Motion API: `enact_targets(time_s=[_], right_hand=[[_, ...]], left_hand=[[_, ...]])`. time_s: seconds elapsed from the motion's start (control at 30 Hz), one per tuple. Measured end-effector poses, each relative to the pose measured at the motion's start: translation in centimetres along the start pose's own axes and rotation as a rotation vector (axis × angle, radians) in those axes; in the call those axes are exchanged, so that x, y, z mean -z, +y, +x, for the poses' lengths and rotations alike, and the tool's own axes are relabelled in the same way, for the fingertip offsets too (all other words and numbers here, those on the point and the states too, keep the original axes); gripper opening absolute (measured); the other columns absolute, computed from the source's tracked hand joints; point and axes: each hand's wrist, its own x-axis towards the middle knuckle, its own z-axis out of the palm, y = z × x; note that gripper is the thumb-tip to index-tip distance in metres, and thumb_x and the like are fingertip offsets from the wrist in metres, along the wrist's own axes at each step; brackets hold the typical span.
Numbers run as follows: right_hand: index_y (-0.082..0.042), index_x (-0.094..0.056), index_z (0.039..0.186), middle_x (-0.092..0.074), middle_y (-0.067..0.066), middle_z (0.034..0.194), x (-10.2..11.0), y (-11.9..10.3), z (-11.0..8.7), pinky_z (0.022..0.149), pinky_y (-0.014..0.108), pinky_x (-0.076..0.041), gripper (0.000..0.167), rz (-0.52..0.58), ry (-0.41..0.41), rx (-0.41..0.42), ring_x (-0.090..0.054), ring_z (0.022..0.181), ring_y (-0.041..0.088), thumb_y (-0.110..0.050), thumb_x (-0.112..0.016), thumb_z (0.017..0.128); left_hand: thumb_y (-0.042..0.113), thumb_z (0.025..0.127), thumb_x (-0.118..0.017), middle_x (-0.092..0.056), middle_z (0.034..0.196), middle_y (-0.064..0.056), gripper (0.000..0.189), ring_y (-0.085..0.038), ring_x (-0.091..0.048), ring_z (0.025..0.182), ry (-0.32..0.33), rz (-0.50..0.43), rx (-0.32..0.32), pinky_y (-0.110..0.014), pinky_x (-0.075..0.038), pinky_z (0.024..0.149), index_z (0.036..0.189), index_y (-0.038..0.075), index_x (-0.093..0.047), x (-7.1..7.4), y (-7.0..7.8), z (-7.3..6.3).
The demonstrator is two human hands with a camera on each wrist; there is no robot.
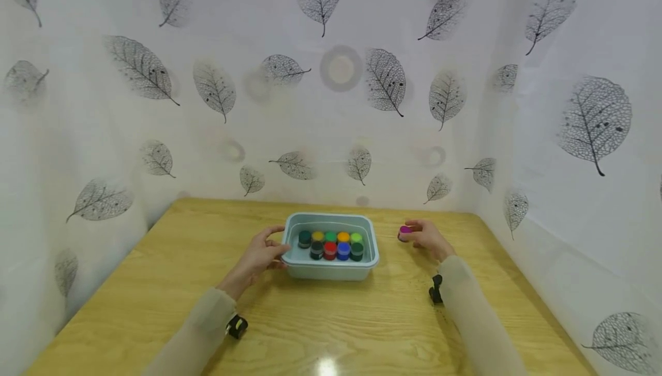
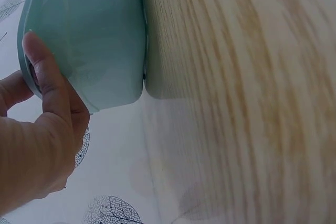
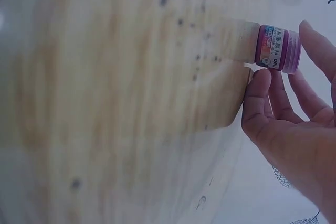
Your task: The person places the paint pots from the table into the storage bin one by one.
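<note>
My left hand holds the left end of a pale blue-green plastic tub, at its rim; in the left wrist view the fingers lie against the tub's outer wall. Inside the tub stand several small paint jars in two rows, among them a red jar, a blue jar and an orange jar. To the right of the tub, my right hand has its fingers around a magenta paint jar with a printed label, which stands upright on the table.
A wooden table bears the tub and jar, with small dark specks on its surface in the right wrist view. White curtain with grey leaf prints hangs behind and along both sides. A dark wrist mount sits on my left sleeve.
</note>
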Motion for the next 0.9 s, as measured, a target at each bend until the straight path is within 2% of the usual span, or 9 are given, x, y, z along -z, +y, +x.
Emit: enact_targets(time_s=[0.2,0.4,0.53,0.67,0.9], right_hand=[[0.005,-0.042,0.143,-0.052,0.025,0.138,0.12,0.11,0.02,0.092,0.037,-0.053,0.06,-0.028,-0.008,0.026,-0.056,0.116,0.031,-0.017,-0.068,0.093],[0.004,-0.052,0.133,-0.059,0.023,0.128,0.14,-0.01,-0.26,0.086,0.035,-0.053,0.05,-0.056,-0.015,0.039,-0.059,0.104,0.023,-0.015,-0.07,0.091],[0.004,-0.052,0.132,-0.057,0.024,0.13,0.08,-0.04,-0.39,0.085,0.034,-0.053,0.049,-0.06,-0.025,0.041,-0.059,0.105,0.024,-0.016,-0.07,0.091],[0.004,-0.051,0.133,-0.057,0.024,0.132,0.01,0.04,-0.52,0.086,0.034,-0.054,0.051,-0.045,-0.021,0.03,-0.059,0.109,0.026,-0.016,-0.071,0.09],[0.005,-0.052,0.132,-0.058,0.024,0.13,-0.37,-0.34,-0.5,0.082,0.034,-0.057,0.051,0.035,-0.017,0.04,-0.063,0.099,0.02,-0.015,-0.072,0.09]], left_hand=[[0.004,0.093,-0.063,-0.059,0.102,-0.023,0.059,-0.02,-0.066,0.072,-0.013,-0.004,-0.013,-0.034,-0.06,0.064,0.147,0.01,-0.039,0.06,-0.05,0.23],[0.004,0.093,-0.064,-0.059,0.1,-0.022,0.058,-0.021,-0.066,0.075,-0.005,0.011,-0.015,-0.037,-0.061,0.067,0.146,0.01,-0.04,-0.05,-0.12,0.26],[0.004,0.094,-0.063,-0.059,0.1,-0.022,0.058,-0.024,-0.067,0.078,0.0,0.015,-0.014,-0.038,-0.061,0.068,0.146,0.01,-0.04,-0.09,-0.04,0.17],[0.004,0.094,-0.062,-0.06,0.103,-0.025,0.057,-0.025,-0.067,0.079,-0.004,0.023,-0.011,-0.039,-0.061,0.068,0.146,0.01,-0.039,-0.15,-0.08,0.1],[0.004,0.094,-0.063,-0.06,0.1,-0.023,0.057,-0.026,-0.067,0.079,0.006,0.031,-0.019,-0.038,-0.061,0.066,0.146,0.009,-0.04,-0.14,-0.15,0.22]])
